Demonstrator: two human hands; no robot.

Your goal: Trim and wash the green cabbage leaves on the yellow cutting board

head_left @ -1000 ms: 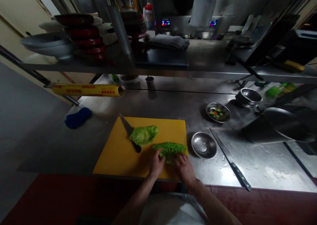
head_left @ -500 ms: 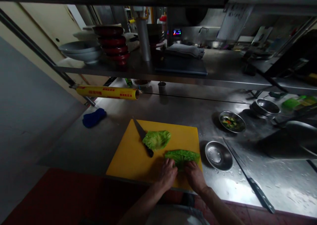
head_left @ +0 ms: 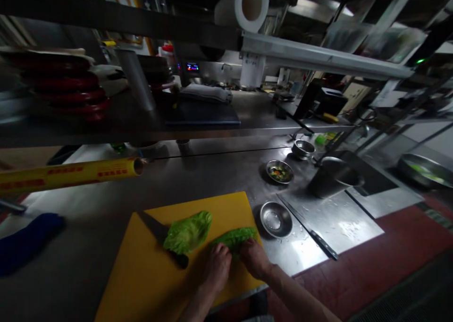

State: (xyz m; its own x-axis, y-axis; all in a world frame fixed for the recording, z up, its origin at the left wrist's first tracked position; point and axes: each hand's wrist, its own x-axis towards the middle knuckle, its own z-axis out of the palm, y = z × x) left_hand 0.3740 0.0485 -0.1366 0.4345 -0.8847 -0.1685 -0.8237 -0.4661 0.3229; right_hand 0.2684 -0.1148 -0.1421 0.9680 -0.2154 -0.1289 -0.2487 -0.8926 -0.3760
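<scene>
A yellow cutting board [head_left: 148,275] lies on the steel counter in front of me. On its right side both my hands press on a green cabbage leaf [head_left: 233,238]. My left hand [head_left: 217,268] holds the leaf's near left edge with curled fingers. My right hand [head_left: 254,259] grips its near right edge the same way. A second, loose cabbage leaf [head_left: 187,231] lies further left on the board, over a black-handled knife [head_left: 161,237].
An empty steel bowl [head_left: 276,219] sits right of the board, beside a long knife [head_left: 307,226]. Behind are a bowl of chopped vegetables [head_left: 279,172], stacked bowls [head_left: 303,148] and a metal pot [head_left: 332,176]. A cling-film roll [head_left: 67,174] hangs left; a blue cloth [head_left: 24,241] lies below it.
The view has swung up and to the right, so the board now sits lower and left. Both hands stay on the same leaf, which looks more bunched together.
</scene>
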